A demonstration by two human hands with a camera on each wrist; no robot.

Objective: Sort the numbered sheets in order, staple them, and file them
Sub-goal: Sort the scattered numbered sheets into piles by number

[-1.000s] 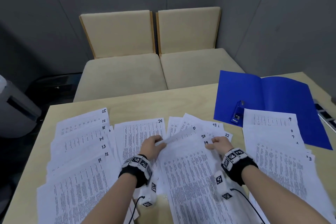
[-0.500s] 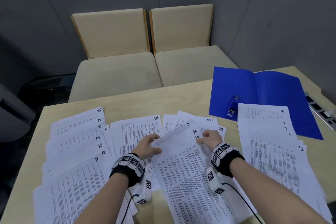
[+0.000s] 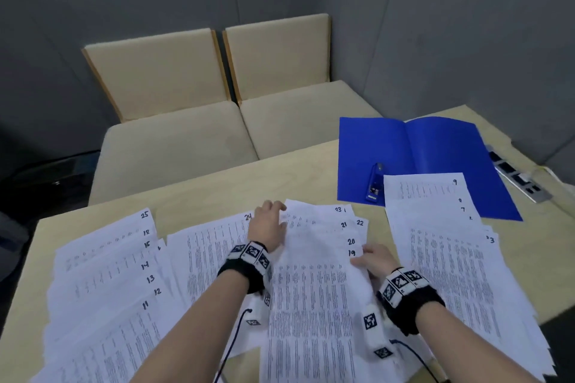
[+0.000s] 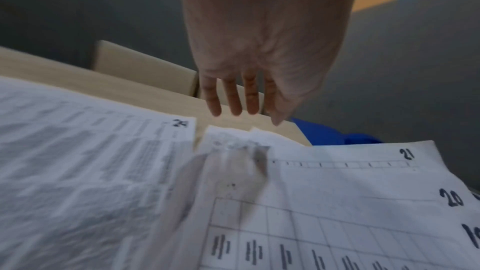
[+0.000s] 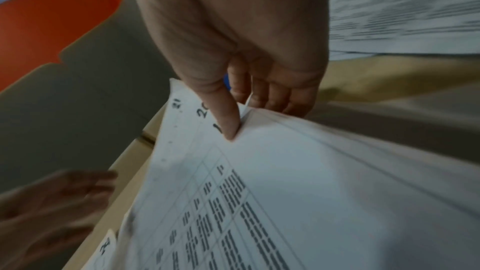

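Observation:
Numbered sheets lie fanned over the table in three groups: 11 to 25 at the left [image 3: 102,274], 19 to 23 in the middle [image 3: 314,274], low numbers up to 9 at the right [image 3: 441,246]. My left hand [image 3: 268,221] hovers open, fingers straight, over the far left corners of the middle sheets [image 4: 337,182], beside sheet 24 [image 4: 103,151]. My right hand [image 3: 371,256] pinches the right edge of sheets 19 to 21 [image 5: 259,171], thumb [image 5: 228,118] on top, fingers beneath. An open blue folder [image 3: 435,146] lies at the far right with a blue stapler [image 3: 375,183] on it.
Two beige chairs [image 3: 217,96] stand behind the table's far edge. A metal socket strip [image 3: 519,179] sits at the table's right edge. Bare table [image 3: 249,177] shows between the sheets and the far edge. Grey walls close in behind.
My left hand let go of the middle sheets' left edge and moved forward, opening over their far corners. My right hand kept its pinch on the right edge.

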